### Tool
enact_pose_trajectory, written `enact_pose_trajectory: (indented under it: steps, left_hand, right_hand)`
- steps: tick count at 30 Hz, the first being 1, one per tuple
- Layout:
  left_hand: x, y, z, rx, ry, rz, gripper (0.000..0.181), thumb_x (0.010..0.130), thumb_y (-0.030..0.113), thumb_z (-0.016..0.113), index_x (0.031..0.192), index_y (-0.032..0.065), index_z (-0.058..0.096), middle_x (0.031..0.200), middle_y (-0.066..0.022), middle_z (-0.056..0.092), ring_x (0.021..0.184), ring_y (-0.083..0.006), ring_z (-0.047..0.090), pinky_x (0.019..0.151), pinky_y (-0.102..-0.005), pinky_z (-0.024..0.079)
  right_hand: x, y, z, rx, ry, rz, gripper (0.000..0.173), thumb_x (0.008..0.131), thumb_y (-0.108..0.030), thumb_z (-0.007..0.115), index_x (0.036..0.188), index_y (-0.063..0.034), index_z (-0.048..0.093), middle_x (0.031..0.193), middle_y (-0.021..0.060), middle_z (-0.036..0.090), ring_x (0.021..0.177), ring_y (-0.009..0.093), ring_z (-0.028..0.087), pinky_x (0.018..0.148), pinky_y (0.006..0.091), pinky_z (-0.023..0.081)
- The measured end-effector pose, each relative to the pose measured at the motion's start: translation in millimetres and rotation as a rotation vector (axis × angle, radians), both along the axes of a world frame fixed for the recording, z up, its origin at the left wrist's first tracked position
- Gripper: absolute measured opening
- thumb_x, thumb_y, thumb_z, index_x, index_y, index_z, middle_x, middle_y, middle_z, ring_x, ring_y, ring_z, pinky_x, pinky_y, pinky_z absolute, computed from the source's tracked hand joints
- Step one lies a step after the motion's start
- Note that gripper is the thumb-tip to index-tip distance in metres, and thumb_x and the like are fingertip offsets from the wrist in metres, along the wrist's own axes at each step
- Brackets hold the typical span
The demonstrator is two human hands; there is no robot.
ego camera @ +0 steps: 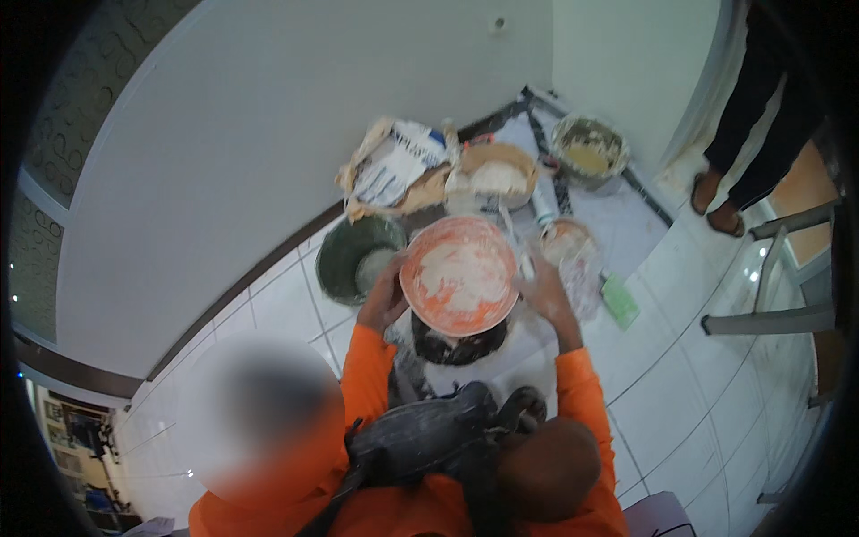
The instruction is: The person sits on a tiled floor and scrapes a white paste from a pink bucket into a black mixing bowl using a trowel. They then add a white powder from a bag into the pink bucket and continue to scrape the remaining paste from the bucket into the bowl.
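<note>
My left hand [387, 293] grips the left side of an orange-red bowl [460, 275], and my right hand [545, 290] is at its right side. White powder or paste coats the bowl's inside. A pale, narrow thing [527, 267] shows beside my right fingers; whether I hold it too is unclear. Partly hidden under the bowl is a black container [463, 350]. A dark green bucket [329, 268] stands just left of the bowl, with greyish matter inside. To the right of the bowl lie a round, whitish-smeared container [567, 238] and clear plastic [580, 285].
Beyond the bowl are an open paper sack of white powder [500, 178], a crumpled printed sack [396, 168] and a crusted bucket [621, 158] near the wall corner. A green flat object [619, 301] lies right. Metal legs [772, 319] and a standing person [758, 134] are farther right.
</note>
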State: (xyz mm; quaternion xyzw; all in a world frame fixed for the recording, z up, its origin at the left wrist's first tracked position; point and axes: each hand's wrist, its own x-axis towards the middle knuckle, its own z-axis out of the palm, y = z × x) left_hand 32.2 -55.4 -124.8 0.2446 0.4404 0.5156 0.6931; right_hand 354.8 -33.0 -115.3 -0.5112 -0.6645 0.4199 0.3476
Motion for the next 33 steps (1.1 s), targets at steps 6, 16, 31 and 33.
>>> enact_pose_trajectory:
  steps: [6,16,31,33]
  left_hand:
    - [20,-4,-25,0.088,0.183,0.027,0.056,0.105,0.038,0.055,0.147,0.0019,0.046,0.136,-0.0097,0.058,0.117,-0.0214,0.060,0.098,-0.0381,0.051]
    - [50,13,-28,0.250,0.477,0.083,0.060,0.104,0.050,0.055,0.142,0.0038,0.050,0.129,-0.0092,0.058,0.117,-0.0195,0.057,0.101,-0.0353,0.048]
    - [62,2,-17,0.148,0.535,0.158,0.057,0.107,0.048,0.051,0.139,0.0016,0.057,0.130,-0.0117,0.062,0.116,-0.0197,0.057,0.102,-0.0343,0.045]
    - [65,2,-17,0.228,0.589,0.158,0.055,0.108,0.046,0.050,0.139,0.0012,0.056,0.131,-0.0124,0.062,0.118,-0.0205,0.057,0.103,-0.0346,0.044]
  right_hand:
    - [-21,-23,11,0.008,-0.428,-0.040,0.050,0.098,-0.025,0.055,0.145,-0.0063,0.051,0.119,0.0287,0.066,0.110,0.046,0.064,0.096,0.0502,0.051]
    - [-48,-76,10,0.028,-0.628,0.237,0.035,0.102,-0.030,0.049,0.133,-0.0141,0.059,0.089,0.0185,0.070,0.080,0.040,0.072,0.069,0.0550,0.055]
    - [-72,-88,-6,-0.004,-0.618,0.304,0.030,0.096,-0.016,0.053,0.118,0.0005,0.064,0.089,0.0233,0.072,0.081,0.038,0.074,0.069,0.0517,0.059]
    - [-79,-87,7,-0.047,-0.533,0.240,0.028,0.095,-0.014,0.053,0.114,0.0026,0.065,0.094,0.0251,0.072,0.082,0.039,0.074,0.069,0.0519,0.059]
